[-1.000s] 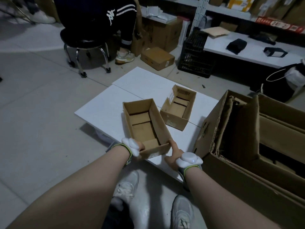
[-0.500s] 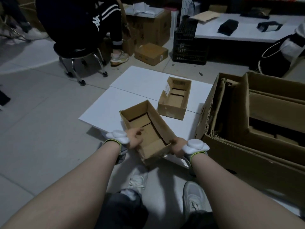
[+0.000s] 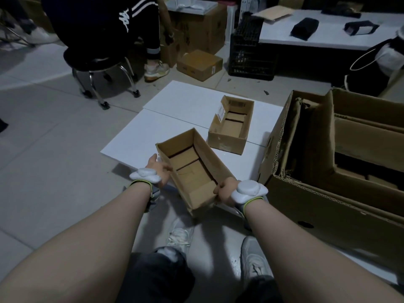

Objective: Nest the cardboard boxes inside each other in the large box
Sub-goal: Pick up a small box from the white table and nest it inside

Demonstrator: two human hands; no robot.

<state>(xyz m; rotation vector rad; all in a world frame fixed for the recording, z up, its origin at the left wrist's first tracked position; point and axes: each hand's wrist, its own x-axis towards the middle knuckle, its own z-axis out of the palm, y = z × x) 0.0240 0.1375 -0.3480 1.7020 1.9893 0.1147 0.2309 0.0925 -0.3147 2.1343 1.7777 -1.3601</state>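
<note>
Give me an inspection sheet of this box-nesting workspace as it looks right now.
Surface: white boards lying flat on the floor.
Job's things: held box open, empty, tilted, its near end past the boards' edge; second box open, resting on the boards; large box at right, other cardboard boxes standing inside.
Clutter: closed box and black crate on the floor beyond the boards.
Grippers: left hand grips the held box's left wall; right hand grips its near right corner.
Cables: nothing seen.
Surroundings: seated person on a stool; white table at the back.
</note>
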